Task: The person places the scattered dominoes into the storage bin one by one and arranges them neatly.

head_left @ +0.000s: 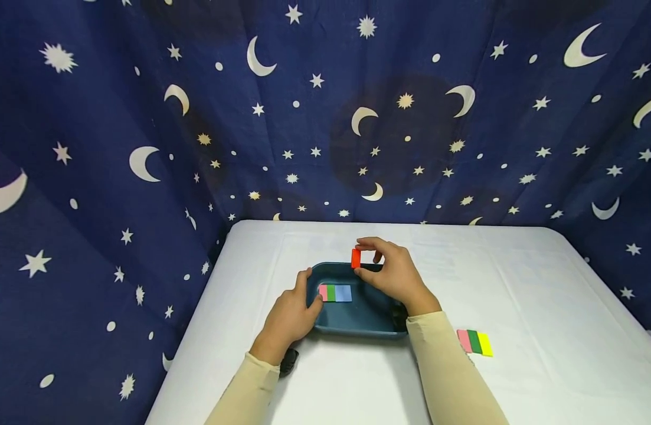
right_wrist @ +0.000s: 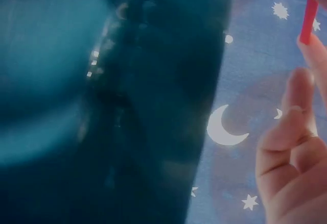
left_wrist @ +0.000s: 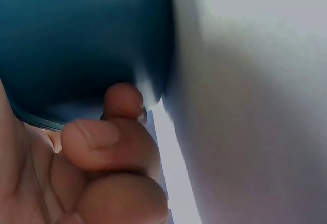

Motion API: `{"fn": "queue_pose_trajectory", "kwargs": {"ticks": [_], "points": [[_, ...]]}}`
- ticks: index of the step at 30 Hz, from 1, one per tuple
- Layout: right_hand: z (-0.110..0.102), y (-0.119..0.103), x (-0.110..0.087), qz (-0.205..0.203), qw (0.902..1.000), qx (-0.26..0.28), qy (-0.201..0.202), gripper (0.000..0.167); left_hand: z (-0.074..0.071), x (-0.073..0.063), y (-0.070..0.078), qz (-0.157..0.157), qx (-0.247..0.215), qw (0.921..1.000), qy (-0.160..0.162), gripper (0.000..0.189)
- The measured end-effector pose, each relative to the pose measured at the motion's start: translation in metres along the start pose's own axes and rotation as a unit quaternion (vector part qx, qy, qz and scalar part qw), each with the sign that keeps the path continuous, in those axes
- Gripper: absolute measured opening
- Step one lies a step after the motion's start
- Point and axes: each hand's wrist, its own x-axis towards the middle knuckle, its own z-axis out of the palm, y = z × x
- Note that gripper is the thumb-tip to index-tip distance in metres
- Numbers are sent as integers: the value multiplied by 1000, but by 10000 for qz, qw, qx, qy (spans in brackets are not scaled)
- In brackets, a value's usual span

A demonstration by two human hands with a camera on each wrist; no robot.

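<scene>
A dark teal tray (head_left: 367,319) with raised walls sits on the white-covered table. My left hand (head_left: 289,319) grips its left side, with the thumb over the rim; the left wrist view shows curled fingers (left_wrist: 115,152) against the teal wall (left_wrist: 76,40). Between thumb and index finger, my right hand (head_left: 396,274) pinches a thin red rectangular tile (head_left: 356,258) held upright above the tray's far rim. That red tile (right_wrist: 308,20) appears edge-on in the right wrist view. Inside the tray, at its left, lie a pink tile (head_left: 323,293), a green tile (head_left: 331,293) and a blue tile (head_left: 343,293) side by side.
Right of the tray, a pink tile (head_left: 464,340), a dark green tile (head_left: 474,342) and a yellow tile (head_left: 484,344) lie in a row on the table (head_left: 543,295). A dark blue curtain (head_left: 325,118) with moons and stars hangs behind and beside the table.
</scene>
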Motion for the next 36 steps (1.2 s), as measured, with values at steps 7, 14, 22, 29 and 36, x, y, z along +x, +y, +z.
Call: {"fn": "queue_pose_trajectory", "kwargs": {"ticks": [7,14,22,29,36], "points": [[3,2,-3,140,9993,262,-221,61,2,1,-1,96,-30,9999,71,68],[5,2,0,129,9982,361,-452,57,2,0,-1,103,-20,9999,85,68],[8,2,9,121,9989,127,-433,57,2,3,-1,50,-4,10000,53,69],[13,-1,14,80,9984,110,-542,57,3,5,0,19,-24,10000,20,69],[20,2,17,-6,9982,190,-576,58,2,5,-3,90,-30,10000,4,69]]}}
